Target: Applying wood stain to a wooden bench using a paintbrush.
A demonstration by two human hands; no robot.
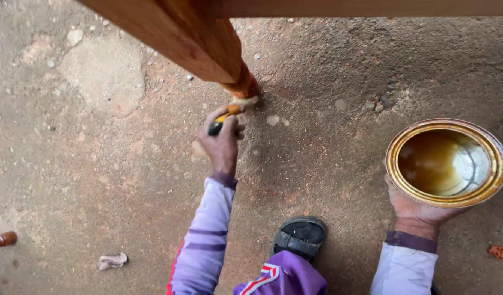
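Observation:
My left hand (223, 143) is shut on a paintbrush (227, 116) with a black and yellow handle. Its bristles press against the foot of a reddish-brown wooden furniture leg (197, 43), right where the leg meets the ground. The leg slants up to the top left and joins a wooden rail (371, 7) along the top edge. My right hand (415, 210) holds an open round metal can (394, 173) from below, off to the right and apart from the leg. Brown varnish (434, 161) lies in the can's bottom. Both arms wear pale purple sleeves.
The ground is rough, stained concrete (109, 164). My foot in a black sandal (300, 236) stands between my arms. A crumpled scrap (112, 261) lies at the lower left, near a wooden handle end (1, 239) at the left edge. Small stones (378, 104) lie above the can.

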